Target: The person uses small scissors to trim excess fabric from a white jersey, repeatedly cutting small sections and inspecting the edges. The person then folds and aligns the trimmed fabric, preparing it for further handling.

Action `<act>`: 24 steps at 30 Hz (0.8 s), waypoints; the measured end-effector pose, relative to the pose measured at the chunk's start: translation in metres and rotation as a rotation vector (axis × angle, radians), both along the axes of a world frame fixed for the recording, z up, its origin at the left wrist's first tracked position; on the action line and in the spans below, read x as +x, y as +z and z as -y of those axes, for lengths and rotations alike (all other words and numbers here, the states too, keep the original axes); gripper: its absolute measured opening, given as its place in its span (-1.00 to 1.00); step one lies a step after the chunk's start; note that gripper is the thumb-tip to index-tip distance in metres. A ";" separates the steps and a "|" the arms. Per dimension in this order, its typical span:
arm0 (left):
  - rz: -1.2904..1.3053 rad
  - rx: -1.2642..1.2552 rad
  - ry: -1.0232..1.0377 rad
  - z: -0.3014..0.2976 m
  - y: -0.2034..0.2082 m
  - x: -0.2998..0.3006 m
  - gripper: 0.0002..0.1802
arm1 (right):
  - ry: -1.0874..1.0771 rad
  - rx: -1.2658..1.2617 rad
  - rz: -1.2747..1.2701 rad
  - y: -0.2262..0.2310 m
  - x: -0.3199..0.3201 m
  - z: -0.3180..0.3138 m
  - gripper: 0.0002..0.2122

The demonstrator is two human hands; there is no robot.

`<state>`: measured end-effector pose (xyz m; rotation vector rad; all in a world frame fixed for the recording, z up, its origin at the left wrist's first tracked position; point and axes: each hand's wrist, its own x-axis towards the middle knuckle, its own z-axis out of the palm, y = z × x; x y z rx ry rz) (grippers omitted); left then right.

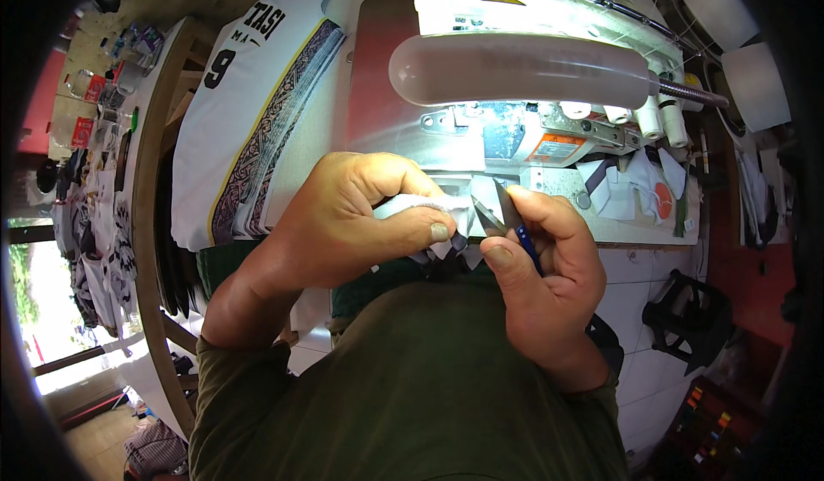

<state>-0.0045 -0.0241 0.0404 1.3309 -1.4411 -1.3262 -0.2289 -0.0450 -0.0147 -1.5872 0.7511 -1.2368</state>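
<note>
My left hand (369, 215) pinches a piece of white fabric (408, 203) between thumb and fingers, in front of the sewing machine (524, 133). Its gathered edge points to the right, and darker parts of cloth hang below my fingertips. Close beside it, my right hand (549, 266) is closed on small thread snips (519, 230) with a blue handle. Their dark blades stand apart and point up and left at the fabric's edge. Whether a blade touches the cloth, I cannot tell.
White printed jerseys (249, 95) lie stacked at the table's left. A tubular lamp (524, 69) crosses above the machine. Fabric scraps (635, 189) lie on the right, near white thread cones (648, 121). A black plastic stool (687, 318) stands on the tiled floor.
</note>
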 end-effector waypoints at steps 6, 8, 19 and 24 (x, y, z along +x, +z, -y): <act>0.196 0.077 -0.064 -0.003 -0.011 0.009 -0.80 | -0.379 0.049 0.327 0.034 -0.039 0.017 -0.51; -0.001 0.195 -0.018 -0.006 -0.010 0.017 -0.78 | -0.231 -0.030 0.382 0.030 -0.044 0.019 -0.43; -0.015 0.198 -0.069 -0.003 0.002 0.011 -0.80 | 0.319 0.508 0.043 -0.003 0.011 0.007 -0.80; -0.027 0.149 -0.034 -0.005 0.001 0.006 -0.79 | 0.317 0.423 -0.089 0.004 0.004 0.010 -0.88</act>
